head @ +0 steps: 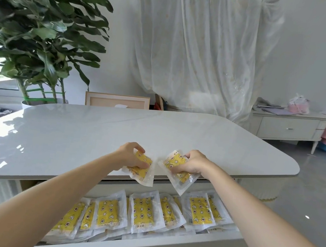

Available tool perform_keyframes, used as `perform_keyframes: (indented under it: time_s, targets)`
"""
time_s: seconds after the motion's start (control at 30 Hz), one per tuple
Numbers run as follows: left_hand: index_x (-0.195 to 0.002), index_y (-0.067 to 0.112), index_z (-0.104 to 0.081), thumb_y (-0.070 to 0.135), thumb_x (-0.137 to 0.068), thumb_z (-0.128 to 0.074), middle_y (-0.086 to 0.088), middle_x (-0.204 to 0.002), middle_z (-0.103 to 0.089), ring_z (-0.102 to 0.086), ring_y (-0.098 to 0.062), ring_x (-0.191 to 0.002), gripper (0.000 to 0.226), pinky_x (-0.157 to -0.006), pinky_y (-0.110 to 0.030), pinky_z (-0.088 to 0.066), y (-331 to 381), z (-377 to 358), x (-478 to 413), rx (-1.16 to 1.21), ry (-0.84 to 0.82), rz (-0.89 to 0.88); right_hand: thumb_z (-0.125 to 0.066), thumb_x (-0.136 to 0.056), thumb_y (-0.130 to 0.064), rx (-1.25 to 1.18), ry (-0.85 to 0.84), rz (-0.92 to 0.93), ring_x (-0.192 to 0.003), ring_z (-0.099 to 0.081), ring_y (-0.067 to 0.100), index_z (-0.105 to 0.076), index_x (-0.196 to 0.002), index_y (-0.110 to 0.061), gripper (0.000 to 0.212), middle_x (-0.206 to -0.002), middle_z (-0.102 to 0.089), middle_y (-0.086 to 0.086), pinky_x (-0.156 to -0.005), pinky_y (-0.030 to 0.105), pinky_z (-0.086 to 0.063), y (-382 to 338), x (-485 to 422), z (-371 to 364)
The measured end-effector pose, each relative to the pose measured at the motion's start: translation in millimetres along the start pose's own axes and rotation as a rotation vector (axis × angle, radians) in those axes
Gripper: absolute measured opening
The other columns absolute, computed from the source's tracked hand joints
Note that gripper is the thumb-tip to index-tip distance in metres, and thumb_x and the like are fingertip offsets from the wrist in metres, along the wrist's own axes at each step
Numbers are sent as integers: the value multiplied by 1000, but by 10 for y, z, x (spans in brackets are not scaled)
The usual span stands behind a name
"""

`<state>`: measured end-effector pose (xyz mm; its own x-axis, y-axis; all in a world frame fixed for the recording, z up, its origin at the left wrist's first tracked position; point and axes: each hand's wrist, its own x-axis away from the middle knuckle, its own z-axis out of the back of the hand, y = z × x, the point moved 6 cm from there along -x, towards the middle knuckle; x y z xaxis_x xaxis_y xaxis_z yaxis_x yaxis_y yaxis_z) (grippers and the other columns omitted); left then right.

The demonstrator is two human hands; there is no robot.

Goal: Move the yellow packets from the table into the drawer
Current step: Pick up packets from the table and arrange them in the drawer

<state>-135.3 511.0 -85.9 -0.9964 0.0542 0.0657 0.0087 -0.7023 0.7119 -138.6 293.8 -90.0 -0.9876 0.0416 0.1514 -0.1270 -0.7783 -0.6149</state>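
Head view: your left hand (132,156) is clenched on a yellow packet (140,169), thumb under, fingers over its top edge. Your right hand (191,163) grips another packet (176,163) the same way. Both sit at the table (75,133) front edge, above the open drawer (144,241) full of packets (144,210).

Yellow packets at the table edge and in the open drawer.
Two clear-wrapped yellow packets, one (141,166) left, one (177,169) right, are held tilted above the white table (75,133) edge; many more (142,210) lie overlapping in the drawer (164,243).
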Motion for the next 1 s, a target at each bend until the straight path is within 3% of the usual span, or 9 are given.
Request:
perform_keyframes:
  time_s: [0.17,0.23,0.33,0.43,0.53,0.73,0.83,0.93,1.0]
  targets:
    - [-109,29,-59,12,-81,-72,-9,-123,-53,-62,-21,-88,35,-60,-21,-55,53,16,213,117,-90,-96,-83,-73,-23,-224,-168,29,-92,-70,20,-66,-105,-7,39,-102,-73,7,-92,35,-54,0,203,90]
    - [-109,30,-59,10,-83,-70,-9,-124,-53,-63,-21,-92,35,-59,-20,-56,73,18,321,144,-102,-140,-81,-75,-18,-318,-253,22,-87,-69,19,-64,-102,-8,34,-102,-73,7,-89,36,-53,39,287,115]
    - [-116,28,-60,12,-83,-70,-4,-129,-51,-55,-17,-107,37,-72,-19,-54,82,-18,444,143,-71,-216,-81,-74,-18,-315,-383,14,-88,-66,17,-65,-100,-11,31,-101,-72,5,-86,30,-52,142,410,117]
    - [-116,33,-60,19,-83,-71,5,-135,-49,-43,-13,-124,38,-92,-26,-44,61,-85,523,128,-55,-271,-77,-79,-16,-239,-483,-27,-76,-68,12,-66,-97,-12,21,-89,-74,1,-70,23,-57,307,515,71]
    - [-112,37,-58,20,-83,-71,13,-130,-52,-42,-10,-128,36,-101,-27,-38,26,-212,583,133,-62,-311,-75,-81,-11,-232,-519,-96,-71,-71,11,-67,-95,-9,16,-85,-75,3,-68,24,-58,518,551,18]
    - [-105,43,-59,19,-81,-72,19,-122,-58,-52,-6,-118,36,-99,-28,-44,-84,-455,628,126,-12,-358,-72,-84,-8,-183,-428,-254,-74,-72,18,-63,-116,6,36,-95,-74,13,-78,32,-59,949,419,-159]
    - [-107,37,-62,15,-82,-70,18,-116,-61,-63,-7,-99,35,-80,-23,-55,-137,-572,651,128,-4,-349,-69,-84,1,-210,-324,-300,-69,-71,22,-57,-110,9,29,-85,-72,15,-70,35,-60,1060,305,-288]
    - [-109,33,-66,12,-82,-70,15,-114,-63,-59,2,-79,35,-58,-10,-46,-191,-674,651,143,-28,-343,-61,-86,9,-314,-189,-309,-91,-66,30,-43,-125,8,43,-115,-58,22,-70,37,-60,1046,186,-381]
    - [-110,33,-66,13,-82,-70,16,-115,-63,-56,3,-76,34,-58,-7,-43,-243,-718,643,135,-46,-336,-56,-89,10,-318,-138,-299,-94,-59,26,-36,-132,4,48,-116,-49,18,-59,27,-57,987,166,-430]
